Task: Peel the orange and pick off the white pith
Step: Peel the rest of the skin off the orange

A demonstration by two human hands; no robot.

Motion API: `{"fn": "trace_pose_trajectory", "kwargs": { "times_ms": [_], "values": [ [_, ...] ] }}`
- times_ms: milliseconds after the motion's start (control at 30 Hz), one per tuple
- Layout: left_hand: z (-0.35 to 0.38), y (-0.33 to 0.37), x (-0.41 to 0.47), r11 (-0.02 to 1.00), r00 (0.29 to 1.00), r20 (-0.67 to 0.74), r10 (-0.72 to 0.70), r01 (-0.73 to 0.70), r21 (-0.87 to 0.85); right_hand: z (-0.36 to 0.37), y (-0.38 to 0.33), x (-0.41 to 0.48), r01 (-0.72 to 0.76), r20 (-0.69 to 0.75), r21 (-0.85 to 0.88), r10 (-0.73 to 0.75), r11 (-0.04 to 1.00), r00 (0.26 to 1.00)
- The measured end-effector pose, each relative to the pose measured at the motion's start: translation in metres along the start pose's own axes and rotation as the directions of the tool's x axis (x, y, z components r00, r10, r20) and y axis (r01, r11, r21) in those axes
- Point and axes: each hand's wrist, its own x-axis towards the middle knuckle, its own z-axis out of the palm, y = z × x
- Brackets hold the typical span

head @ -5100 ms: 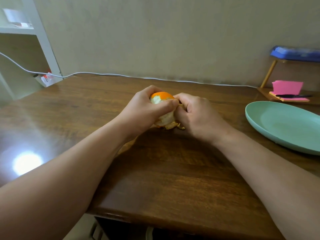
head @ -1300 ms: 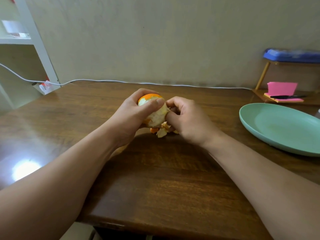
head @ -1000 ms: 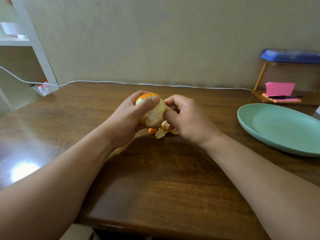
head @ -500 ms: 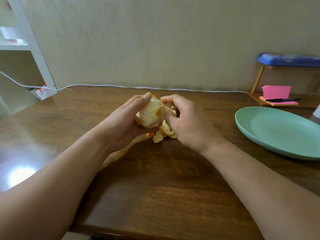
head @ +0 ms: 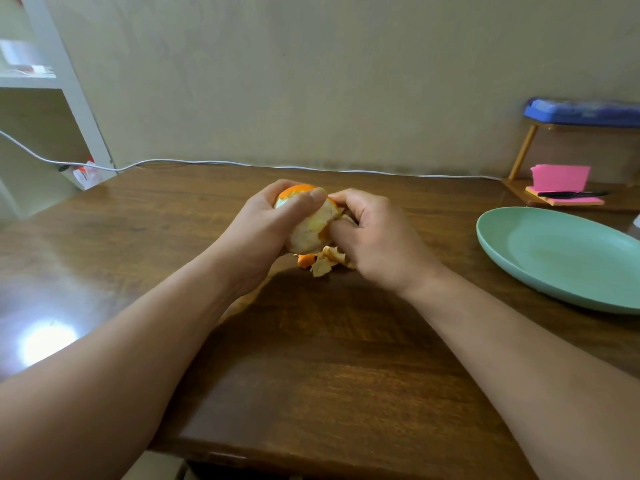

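Observation:
The orange (head: 311, 226) is partly peeled, pale with pith on the side facing me and still orange-skinned on top. My left hand (head: 266, 226) grips it from the left, thumb laid across its top, just above the wooden table (head: 311, 375). My right hand (head: 377, 237) is curled against the orange's right side, its fingertips pinching at the peel there. A small heap of torn peel pieces (head: 322, 263) lies on the table under the fruit. The far side of the orange is hidden by my fingers.
A green plate (head: 561, 254) sits on the table at the right. Behind it a small wooden stand holds pink sticky notes (head: 559, 178) with a black pen (head: 571, 194). A white cable (head: 242, 163) runs along the table's back edge; a white shelf (head: 52, 77) stands at far left.
My left hand has turned the orange, bringing its skinned cap back on top with the thumb across it. My right hand stays pressed to the orange's right side. The view has shifted slightly.

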Motion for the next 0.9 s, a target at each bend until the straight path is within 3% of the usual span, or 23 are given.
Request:
{"fn": "trace_pose_trajectory", "kwargs": {
  "times_ms": [133, 267, 367, 433, 500, 567, 700, 900],
  "values": [
    [-0.005, 0.004, 0.0, 0.983, 0.996, 0.056, -0.071, 0.079, -0.163, -0.006, 0.006, 0.007, -0.07, 0.06, 0.202, 0.059, 0.977, 0.996],
    [-0.004, 0.007, -0.003, 0.919, 0.973, 0.18, -0.144, 0.199, -0.341, -0.004, 0.007, 0.01, -0.26, 0.204, 0.603, 0.17, 0.754, 0.964],
    [-0.008, 0.01, -0.004, 0.831, 0.97, 0.178, -0.167, 0.236, -0.504, -0.01, 0.008, 0.014, -0.263, 0.179, 0.718, 0.194, 0.644, 0.965],
    [-0.012, 0.012, -0.004, 0.78, 0.968, 0.151, -0.199, 0.249, -0.574, -0.017, 0.014, 0.015, -0.258, 0.135, 0.663, 0.226, 0.703, 0.965],
    [-0.014, 0.012, -0.003, 0.781, 0.966, 0.131, -0.221, 0.256, -0.57, -0.017, 0.019, 0.012, -0.231, 0.091, 0.405, 0.212, 0.885, 0.973],
    [-0.01, 0.01, -0.002, 0.813, 0.961, 0.117, -0.251, 0.275, -0.513, -0.008, 0.021, 0.009, -0.174, 0.074, 0.17, 0.164, 0.97, 0.984],
    [-0.009, 0.009, 0.001, 0.837, 0.96, 0.045, -0.276, 0.263, -0.48, -0.002, 0.014, 0.007, -0.078, 0.022, 0.002, 0.078, 0.997, 0.997],
    [-0.009, 0.007, 0.003, 0.816, 0.936, 0.045, -0.349, 0.327, -0.476, -0.003, 0.003, -0.001, 0.001, 0.035, -0.033, 0.001, 0.999, 0.999]
  ]
}}
